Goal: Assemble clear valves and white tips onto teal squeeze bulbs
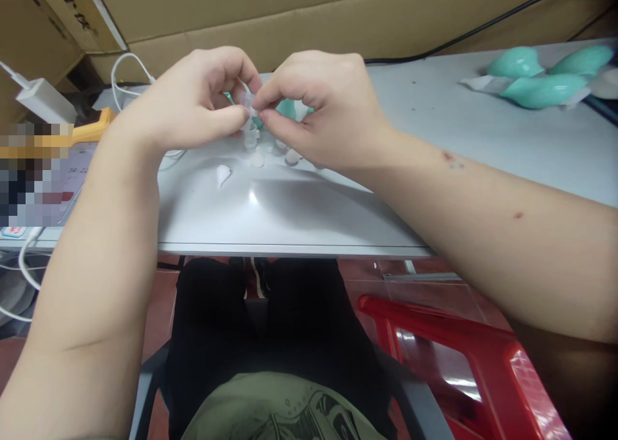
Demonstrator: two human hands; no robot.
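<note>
Above the grey table, my left hand (212,98) is closed, its thumb and fingers pinching a small clear plastic piece (248,100). My right hand (328,105) meets it from the other side, thumb and forefinger pinched at the same piece. Just below the fingertips stands a small translucent plastic part (250,136). Small round white pieces (258,158) lie on the table under the hands. A torn-looking white scrap (223,175) rests nearer the front edge. Teal objects (286,109) show behind my right hand, mostly hidden by it.
Smooth teal rounded objects (543,91) with white flaps lie at the back right of the table (483,143). A cardboard wall (313,15) closes the back. At left are a white charger (46,100), cables and a yellow-handled thing (94,127). A red stool (434,324) stands below right.
</note>
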